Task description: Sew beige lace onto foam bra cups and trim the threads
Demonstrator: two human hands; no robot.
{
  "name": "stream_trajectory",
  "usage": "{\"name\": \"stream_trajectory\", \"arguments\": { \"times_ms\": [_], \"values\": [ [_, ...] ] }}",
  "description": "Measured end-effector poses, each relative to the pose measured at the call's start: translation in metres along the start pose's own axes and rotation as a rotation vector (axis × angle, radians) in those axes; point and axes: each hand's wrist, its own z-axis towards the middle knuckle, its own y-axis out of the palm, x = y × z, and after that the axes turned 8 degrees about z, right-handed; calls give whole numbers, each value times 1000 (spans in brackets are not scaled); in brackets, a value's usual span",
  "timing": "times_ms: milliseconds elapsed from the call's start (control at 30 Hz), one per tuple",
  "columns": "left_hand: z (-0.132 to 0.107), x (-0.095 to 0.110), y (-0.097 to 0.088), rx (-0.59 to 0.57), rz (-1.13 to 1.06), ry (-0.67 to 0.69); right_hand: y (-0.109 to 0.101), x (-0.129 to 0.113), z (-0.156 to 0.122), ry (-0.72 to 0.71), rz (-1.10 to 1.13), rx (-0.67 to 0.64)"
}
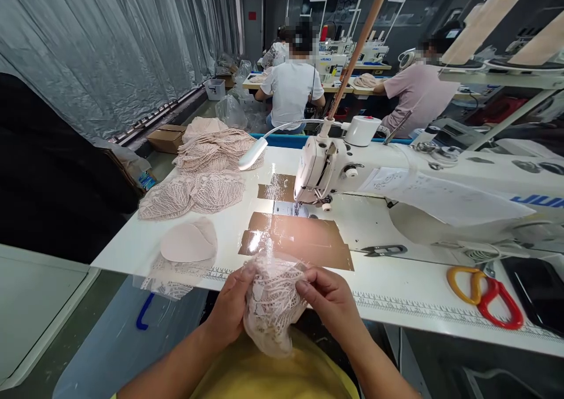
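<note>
Between my two hands hangs a pale pink lace piece (275,308), held over the table's front edge. My left hand (233,299) pinches its left side, thumb on top. On the right side my right hand (330,296) grips it between thumb and fingers. Beyond it stands a white sewing machine (324,170), its needle area lit by a small lamp (252,154). Brown tape (299,237) covers the table in front of the needle. To the left lie a smooth beige cup piece (187,243) and a lace piece (170,275) that overhangs the edge.
A pile of lace pieces (215,149) sits at the back left, with more lace (194,193) before it. Right of the tape are thread snips (385,250), scissors with orange and red handles (500,305) and a black phone (535,290). Two people (293,87) (418,96) sit at machines ahead.
</note>
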Motion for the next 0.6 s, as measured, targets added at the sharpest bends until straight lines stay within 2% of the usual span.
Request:
{"name": "stream_trajectory", "arguments": {
  "times_ms": [133, 200, 300, 367, 433, 600],
  "values": [
    [0, 1, 2, -81, -277, -131, 3, -2, 0, -35, 90, 237],
    [-4, -2, 6, -155, -268, -167, 4, -1, 2, -48, 112, 293],
    [-9, -8, 13, -206, -145, -129, 6, -1, 6, -69, 59, 189],
    [-11, -9, 15, -183, -124, -97, 5, -1, 9, -75, -25, 55],
    [-11, -8, 14, -164, -132, -92, 4, -2, 10, -71, -83, -14],
    [-10, -9, 10, -211, -58, -169, 4, 0, 6, -19, 45, 104]
  ]
}}
